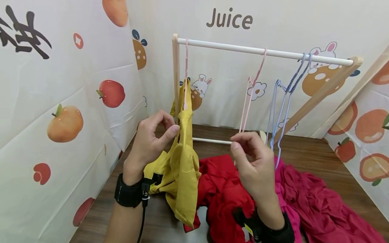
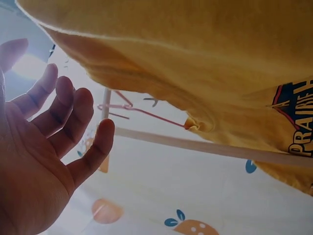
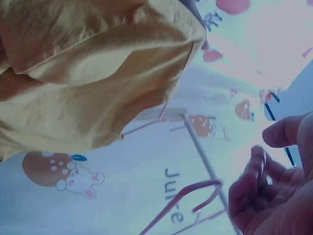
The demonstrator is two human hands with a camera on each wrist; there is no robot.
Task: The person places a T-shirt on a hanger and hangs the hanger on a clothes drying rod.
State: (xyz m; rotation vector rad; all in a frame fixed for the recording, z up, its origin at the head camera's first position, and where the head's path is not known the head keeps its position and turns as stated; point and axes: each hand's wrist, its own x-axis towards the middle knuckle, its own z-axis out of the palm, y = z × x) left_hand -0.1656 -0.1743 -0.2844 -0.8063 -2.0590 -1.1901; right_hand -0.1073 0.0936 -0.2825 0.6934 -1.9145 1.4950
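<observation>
Black wrist straps [image 1: 129,194] are sitting closest on both arms, a cable [image 1: 143,214] is running down from the left one. Left hand [image 1: 155,138] is curling loosely, released, gripping nothing; it's hovering just beside the yellow shirt [image 1: 186,168], and the left wrist view is showing a gap between fingers and cloth. Right hand [image 1: 253,162] is also released, fingers bending loosely with thumb and index tips near each other.

Shirt is hanging on a pink hanger [image 1: 186,64] at the left end of the rack; dark lettering [image 2: 298,112] is showing on it in the left wrist view. Can't tell if its lower end is touching the surface [image 1: 313,152].

Red cloth [image 1: 228,195] is lying crumpled right of the shirt, magenta cloth [image 1: 287,206] is bunching next to it, crimson cloth [image 1: 322,199] is spreading furthest right.

Second pink hanger [image 1: 260,65] is hanging bare mid-rail, its lower end disappearing behind the right hand; contact there, can't tell. Blue hangers [image 1: 288,90] are hanging bare further right. White rail [image 1: 225,46] is carrying them all, wooden leg [image 1: 322,92] is slanting down at right.

Fruit-and-rabbit backdrop [image 1: 161,20] is standing behind, reading "Juice".
</observation>
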